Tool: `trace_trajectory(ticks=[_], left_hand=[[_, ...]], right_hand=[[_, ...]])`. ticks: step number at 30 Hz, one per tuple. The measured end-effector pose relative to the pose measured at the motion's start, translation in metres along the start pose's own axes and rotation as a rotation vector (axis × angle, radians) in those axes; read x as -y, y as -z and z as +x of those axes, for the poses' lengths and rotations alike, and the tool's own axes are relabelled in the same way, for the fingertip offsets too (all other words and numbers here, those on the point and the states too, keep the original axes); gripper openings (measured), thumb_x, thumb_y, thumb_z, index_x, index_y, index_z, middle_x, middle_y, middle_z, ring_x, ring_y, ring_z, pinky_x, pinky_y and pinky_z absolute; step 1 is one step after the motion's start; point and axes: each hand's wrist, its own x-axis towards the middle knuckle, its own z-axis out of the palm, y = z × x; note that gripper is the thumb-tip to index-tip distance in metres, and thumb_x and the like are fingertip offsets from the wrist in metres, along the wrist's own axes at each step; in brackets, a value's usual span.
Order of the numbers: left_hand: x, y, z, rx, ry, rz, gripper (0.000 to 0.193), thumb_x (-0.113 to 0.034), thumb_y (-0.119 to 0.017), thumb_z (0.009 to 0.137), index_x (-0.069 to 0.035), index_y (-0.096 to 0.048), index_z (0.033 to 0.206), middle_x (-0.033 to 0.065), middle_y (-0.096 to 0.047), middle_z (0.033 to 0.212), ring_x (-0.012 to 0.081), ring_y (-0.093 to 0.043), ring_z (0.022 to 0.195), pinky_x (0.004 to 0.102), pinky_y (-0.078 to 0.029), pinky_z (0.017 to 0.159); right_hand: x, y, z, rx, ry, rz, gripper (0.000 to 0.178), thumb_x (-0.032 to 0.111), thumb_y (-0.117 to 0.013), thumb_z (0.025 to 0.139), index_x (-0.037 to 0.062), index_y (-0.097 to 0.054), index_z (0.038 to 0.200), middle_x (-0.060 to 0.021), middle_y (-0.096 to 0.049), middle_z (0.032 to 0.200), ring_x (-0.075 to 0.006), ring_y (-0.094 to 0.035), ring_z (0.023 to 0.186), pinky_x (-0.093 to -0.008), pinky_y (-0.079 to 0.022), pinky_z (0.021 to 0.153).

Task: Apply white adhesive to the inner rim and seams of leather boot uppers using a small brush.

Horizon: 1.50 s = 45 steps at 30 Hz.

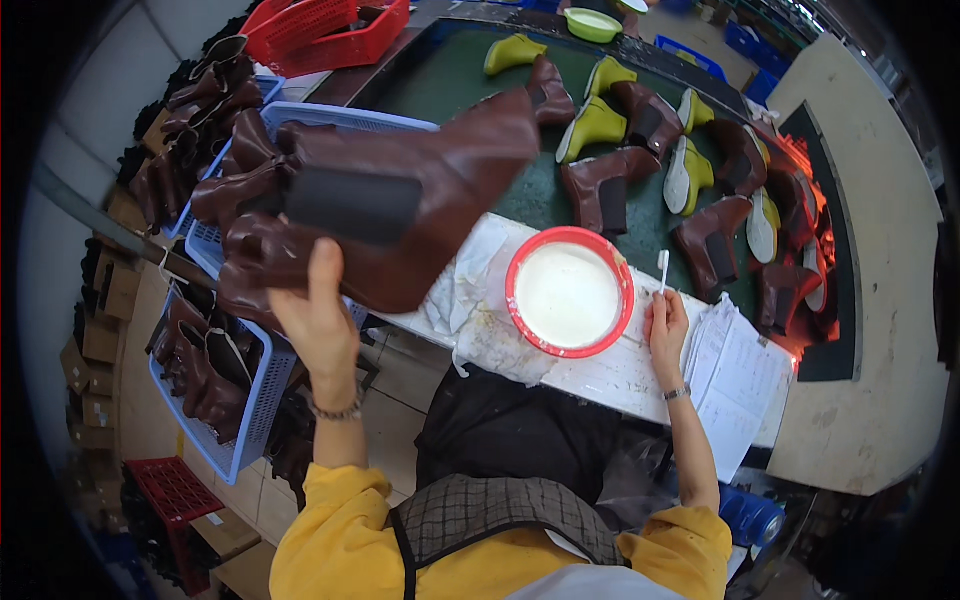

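My left hand [318, 325] is closed on a brown leather boot upper [455, 170], raised at the left above the crates, with a dark elastic panel on its side. In my right hand [666, 330] is a white toothbrush [663, 268], its bristle head pointing up. Just left of that hand stands a red-rimmed bowl [628, 285] holding a white liquid [566, 292]. Crumpled, stained white cloth [485, 275] lies between the bowl and the boot upper. Papers with writing [745, 375] rest to the right of my right hand.
Several brown boot uppers [710, 240] and yellow-green lasts with white soles [600, 125] lie on a green conveyor belt [440, 80], which leads into a glowing orange opening [800, 150] at the right. Blue crates [262, 410] full of uppers stand at the left; red baskets [320, 45] sit behind.
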Motion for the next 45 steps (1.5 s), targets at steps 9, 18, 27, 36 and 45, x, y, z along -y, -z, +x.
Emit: trace_trajectory(ticks=[9,18,27,36,45], left_hand=[[0.1,0.067,-0.114,-0.015,0.524,-0.101,0.034,-0.014,-0.064,0.101,-0.006,-0.054,0.133,0.0012,-0.061,0.127,0.0132,-0.058,0.115,0.0305,-0.049,0.096],[0.086,0.092,-0.108,0.093,0.811,-0.139,0.028,-0.028,-0.062,0.103,-0.004,-0.062,0.117,0.0068,-0.067,0.118,0.0164,-0.067,0.102,0.0352,-0.058,0.092],[0.032,0.087,-0.089,0.619,0.873,0.668,0.032,-0.026,-0.06,0.103,0.001,-0.074,0.094,0.0075,-0.074,0.083,0.0109,-0.067,0.062,0.0227,-0.051,0.054],[0.132,-0.014,0.005,1.033,0.11,0.876,0.116,-0.046,-0.086,0.071,0.003,-0.025,0.157,0.0357,-0.061,0.126,0.0446,-0.063,0.115,0.0423,-0.047,0.102],[0.103,-0.003,-0.003,0.749,0.225,0.668,0.048,-0.011,-0.072,0.078,0.007,-0.067,0.122,0.0109,-0.077,0.103,0.0188,-0.072,0.094,0.0301,-0.053,0.088]], right_hand=[[0.029,-0.007,-0.013,-0.1,0.047,0.024,0.023,0.021,-0.058,0.104,0.0031,-0.069,0.113,0.0007,-0.059,0.078,-0.0044,-0.048,0.059,-0.0209,-0.038,0.051],[0.11,-0.017,-0.04,0.036,0.389,-0.86,0.013,0.018,-0.075,0.088,0.0086,-0.077,0.096,-0.0036,-0.068,0.087,-0.0195,-0.066,0.071,-0.0312,-0.05,0.062],[0.129,-0.021,-0.052,0.165,0.48,-1.126,0.011,0.019,-0.074,0.087,0.0098,-0.077,0.093,-0.0047,-0.066,0.083,-0.0251,-0.068,0.074,-0.0363,-0.052,0.063],[0.131,-0.03,-0.059,0.117,0.375,-0.934,0.023,0.02,-0.074,0.088,0.0076,-0.072,0.107,-0.009,-0.066,0.086,-0.0272,-0.067,0.07,-0.0377,-0.052,0.062],[0.097,-0.005,-0.062,0.058,0.281,-0.687,0.015,0.014,-0.073,0.09,0.0034,-0.075,0.1,-0.01,-0.065,0.085,-0.0243,-0.062,0.068,-0.0341,-0.048,0.062]])
